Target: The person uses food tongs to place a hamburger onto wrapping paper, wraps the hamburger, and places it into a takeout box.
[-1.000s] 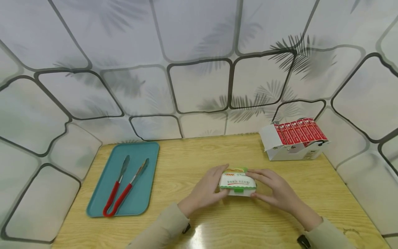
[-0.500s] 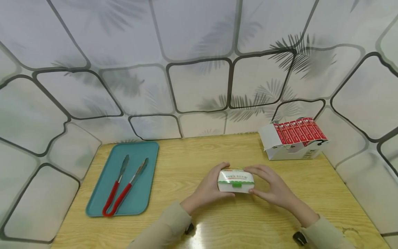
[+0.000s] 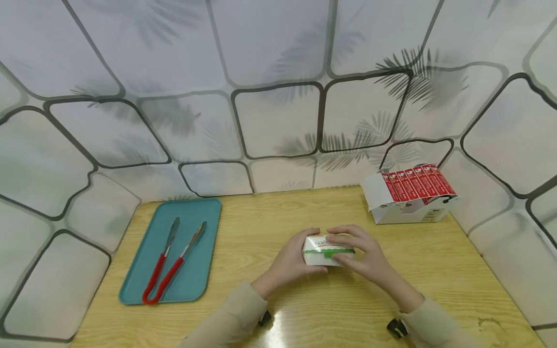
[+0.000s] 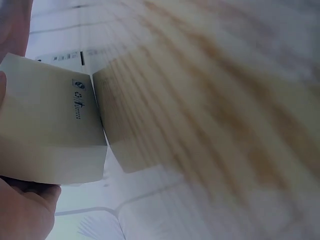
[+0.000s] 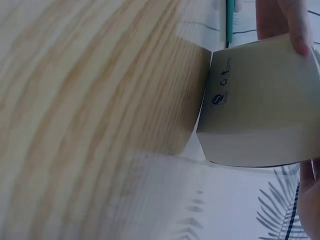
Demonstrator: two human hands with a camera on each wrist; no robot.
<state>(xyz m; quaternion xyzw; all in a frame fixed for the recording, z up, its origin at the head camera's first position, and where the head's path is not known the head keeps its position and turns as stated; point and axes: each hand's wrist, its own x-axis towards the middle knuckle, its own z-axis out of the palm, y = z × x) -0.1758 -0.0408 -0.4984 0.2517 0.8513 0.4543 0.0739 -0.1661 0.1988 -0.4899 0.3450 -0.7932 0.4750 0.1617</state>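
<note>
A small white burger box (image 3: 314, 242) with a green scalloped edge and a green front tab rests on the table in front of me. My left hand (image 3: 287, 258) grips its left end, fingers behind and thumb low at the front. On the other side, the right hand (image 3: 367, 253) has its fingers over the lid and its thumb at the front by the green tab. The lid looks closed. Both wrist views show the burger box's plain side (image 4: 45, 110) with small printed symbols close to the tabletop.
A teal tray (image 3: 196, 280) at the left bears red-handled tongs (image 3: 167, 273). Toward the back right stands a white open carton (image 3: 383, 212) of several red packets (image 3: 417, 182). Patterned walls (image 3: 278, 121) border the wooden table (image 3: 270, 212) behind and at both sides.
The box has shifted slightly left and back, showing more of its front. My right hand has moved left from its right end onto the lid and front tab; the left hand has kept its hold.
</note>
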